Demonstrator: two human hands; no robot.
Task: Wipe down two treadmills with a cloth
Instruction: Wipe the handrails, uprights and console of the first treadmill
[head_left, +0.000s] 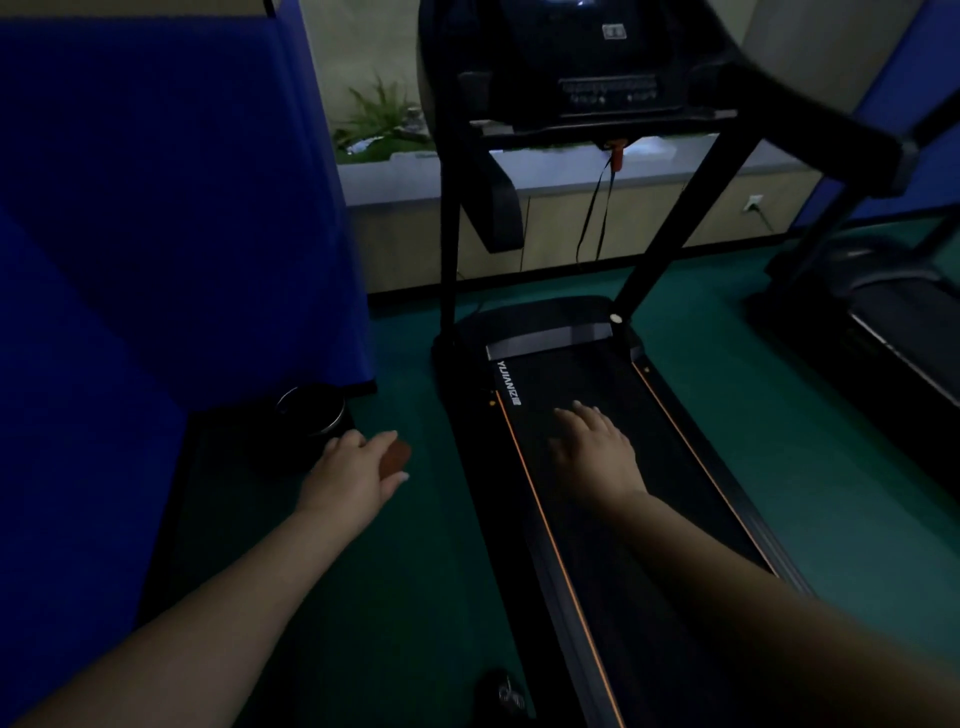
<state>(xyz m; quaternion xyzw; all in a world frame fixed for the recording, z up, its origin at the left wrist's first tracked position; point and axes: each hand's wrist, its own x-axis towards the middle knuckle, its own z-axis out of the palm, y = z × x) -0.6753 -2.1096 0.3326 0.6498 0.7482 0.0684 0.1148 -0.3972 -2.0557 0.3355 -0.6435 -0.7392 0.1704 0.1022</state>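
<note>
A black treadmill stands in front of me, its belt (582, 384) edged with orange stripes and its console (597, 62) at the top. My right hand (592, 452) lies palm down on or just above the belt, fingers straight; I cannot tell whether it touches. My left hand (353, 473) hovers over the green floor left of the deck and pinches a small reddish-brown piece (396, 458), apparently the cloth, between thumb and fingers. A second treadmill (883, 332) stands at the right edge, partly cut off.
A blue partition (156, 208) fills the left side, with a dark round bin (311, 415) at its foot. A low cabinet with a planter (379, 130) runs along the far wall. An orange safety key (616, 153) hangs under the console. A small dark object (501, 691) lies on the floor.
</note>
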